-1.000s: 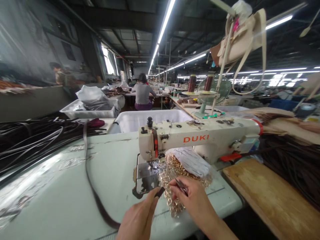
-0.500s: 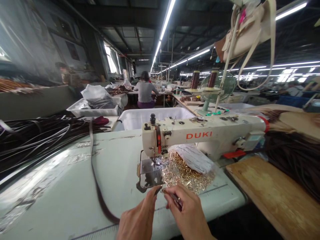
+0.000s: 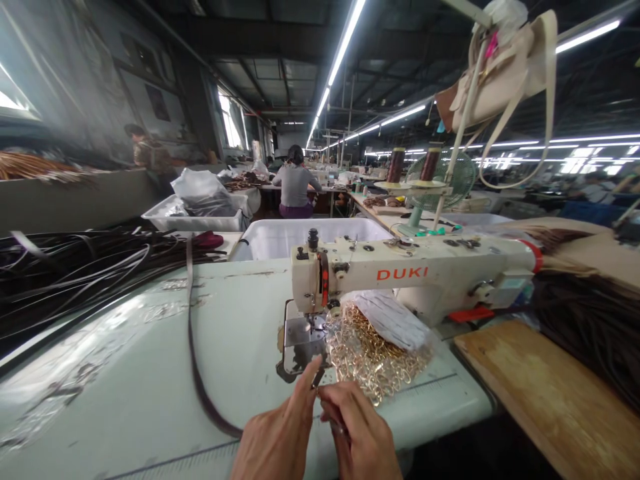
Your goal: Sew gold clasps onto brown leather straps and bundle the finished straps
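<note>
Strap (image 3: pixel 201 390), dark and narrow, curves across the counter (image 3: pixel 145 393) at lower left of the frame to the left hand (image 3: pixel 273 433), bottom centre, whose fingers pinch a dark strap end. Right hand (image 3: pixel 365 427) adjoins it, fingers curled closely round a small dark item, type not determinable. Sewing machine (image 3: pixel 415 273), marked DUKI, stands right of centre; gold-coloured metal fittings (image 3: pixel 370 353) in clear plastic lie before it.
</note>
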`<state>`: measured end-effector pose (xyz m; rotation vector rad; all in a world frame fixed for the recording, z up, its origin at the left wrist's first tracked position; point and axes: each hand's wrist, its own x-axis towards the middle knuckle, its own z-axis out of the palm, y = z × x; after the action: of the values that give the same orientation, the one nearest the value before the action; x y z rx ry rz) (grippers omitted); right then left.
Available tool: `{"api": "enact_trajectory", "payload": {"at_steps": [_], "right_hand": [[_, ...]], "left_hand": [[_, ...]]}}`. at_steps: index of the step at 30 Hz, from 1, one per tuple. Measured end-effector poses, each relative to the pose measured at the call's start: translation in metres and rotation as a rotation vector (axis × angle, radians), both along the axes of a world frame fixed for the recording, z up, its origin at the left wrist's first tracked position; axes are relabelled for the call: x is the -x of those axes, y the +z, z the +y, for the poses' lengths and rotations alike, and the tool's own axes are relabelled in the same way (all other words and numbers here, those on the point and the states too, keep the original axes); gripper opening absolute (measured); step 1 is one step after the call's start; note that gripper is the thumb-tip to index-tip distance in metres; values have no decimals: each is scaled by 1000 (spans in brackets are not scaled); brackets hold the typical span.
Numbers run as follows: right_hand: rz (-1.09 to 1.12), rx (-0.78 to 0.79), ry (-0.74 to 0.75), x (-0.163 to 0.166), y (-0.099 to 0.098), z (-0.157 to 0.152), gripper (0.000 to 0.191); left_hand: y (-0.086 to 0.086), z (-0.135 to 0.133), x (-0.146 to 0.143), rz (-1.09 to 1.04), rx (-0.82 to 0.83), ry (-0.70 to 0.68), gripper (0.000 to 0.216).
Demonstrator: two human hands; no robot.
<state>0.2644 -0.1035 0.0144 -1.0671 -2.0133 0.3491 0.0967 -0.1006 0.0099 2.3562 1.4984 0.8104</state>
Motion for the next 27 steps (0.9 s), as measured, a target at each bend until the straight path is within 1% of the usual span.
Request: {"api": "enact_trajectory", "payload": {"at_steps": [2,5,7,9,12,14,16,19,21,24,27], "right_hand": [[3,33,45,0,7,1,25],[-34,80,85,-3,18,3,24],[-45,148,104,-6,25,4,20],[-35,210,133,-8,30,5,17],[-3,255,176,-9,36,4,15],[32,289,183,-9,40,4,14],[82,356,182,-10,41,4,15],[158,471,186,-10,40,6,23],[180,525,176,-8,40,7,23],[130,545,119,-3,43,6,18],[58,496,44,4,47,3,11]], "left_hand": [[10,1,3,-90,106,-59,55],[28,3,13,-162,220,-256,55],[38,4,20,-163,298,-352,48],[46,3,26,-159,361,-362,37],[50,-3,30,-196,414,-275,25],[48,-6,31,-225,430,-225,22],[44,-8,31,-241,430,-203,20],[33,-6,31,-245,406,-213,16],[23,-2,31,-221,346,-252,15],[9,1,29,-169,252,-300,15],[0,-2,25,-74,172,-264,26]]}}
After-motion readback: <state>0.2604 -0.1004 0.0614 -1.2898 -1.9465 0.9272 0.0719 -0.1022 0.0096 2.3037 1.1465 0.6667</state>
